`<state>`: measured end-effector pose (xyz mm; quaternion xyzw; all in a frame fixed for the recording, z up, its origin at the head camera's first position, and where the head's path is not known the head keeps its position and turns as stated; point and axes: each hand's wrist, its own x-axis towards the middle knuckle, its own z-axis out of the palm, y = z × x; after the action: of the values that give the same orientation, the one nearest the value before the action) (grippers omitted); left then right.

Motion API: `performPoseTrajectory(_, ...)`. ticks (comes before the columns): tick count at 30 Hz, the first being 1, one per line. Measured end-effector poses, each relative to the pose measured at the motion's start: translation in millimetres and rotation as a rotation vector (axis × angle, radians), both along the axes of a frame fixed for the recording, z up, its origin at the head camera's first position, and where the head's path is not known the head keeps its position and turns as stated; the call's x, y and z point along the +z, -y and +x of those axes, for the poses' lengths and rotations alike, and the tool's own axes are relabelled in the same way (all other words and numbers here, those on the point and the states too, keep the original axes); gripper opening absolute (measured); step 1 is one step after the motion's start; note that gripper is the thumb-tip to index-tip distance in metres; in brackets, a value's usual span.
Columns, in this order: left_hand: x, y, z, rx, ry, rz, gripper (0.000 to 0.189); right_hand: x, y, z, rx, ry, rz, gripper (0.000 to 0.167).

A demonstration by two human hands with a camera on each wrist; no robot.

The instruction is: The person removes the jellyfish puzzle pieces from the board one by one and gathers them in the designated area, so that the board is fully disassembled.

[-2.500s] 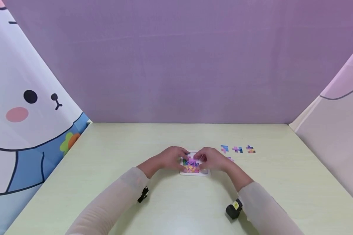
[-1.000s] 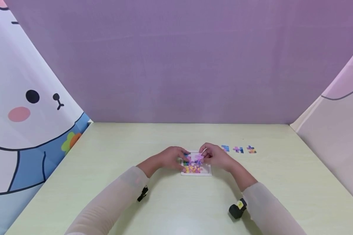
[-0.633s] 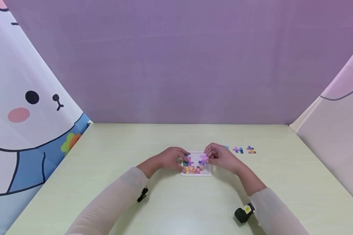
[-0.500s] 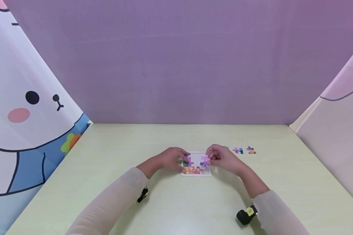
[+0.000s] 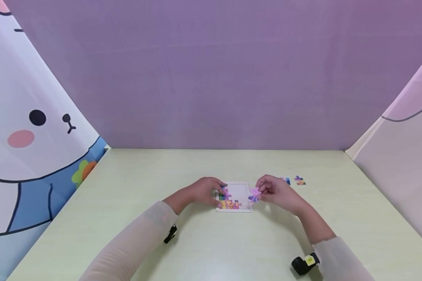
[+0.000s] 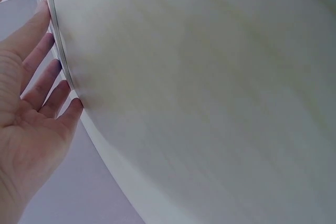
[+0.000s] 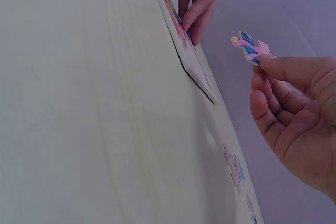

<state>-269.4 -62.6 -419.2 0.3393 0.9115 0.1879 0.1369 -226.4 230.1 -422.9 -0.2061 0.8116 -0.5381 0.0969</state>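
Note:
My right hand (image 5: 280, 194) pinches a pink, blue and purple jigsaw piece (image 5: 254, 195) between thumb and fingers, at the right edge of a small white puzzle tray (image 5: 234, 210). In the right wrist view this jigsaw piece (image 7: 251, 47) is raised above the table, the other fingers curled beneath it. Across the left side of the tray lies my left hand (image 5: 204, 190), thumb at the near corner and fingertips on the puzzle pieces there. Yellow-pink joined pieces (image 5: 229, 204) line the near left of the tray; its white bottom shows in the middle and right.
Beyond my right hand lie loose jigsaw pieces, one orange and purple (image 5: 300, 180) and one blue (image 5: 287, 180) partly covered by the hand. A black camera (image 5: 304, 265) sits at my right wrist. A purple cloth (image 5: 228, 78) stands behind the pale table (image 5: 161, 168).
My right hand has drawn the pink-blue jigsaw piece rightward, out from the middle of the tray to its right edge, uncovering the tray's bottom. The left hand has stayed in place.

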Motion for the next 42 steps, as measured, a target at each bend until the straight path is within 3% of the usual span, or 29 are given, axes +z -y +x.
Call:
performPoseTrajectory(12,0.8,3.0,2.3,0.009,-0.002,0.015,0.036,0.8,-23.1,5.7,-0.028,-0.001,-0.053,0.025)
performPoseTrajectory(31,0.2,-0.8,1.8,-0.005,0.007,0.029,0.036,-0.8,-60.7,8.0,-0.092,-0.026,-0.050,0.031)
performPoseTrajectory(42,1.9,-0.5,3.3,0.006,0.007,0.014,0.037,-8.0,-79.5,3.5,-0.138,0.057,-0.047,0.032)
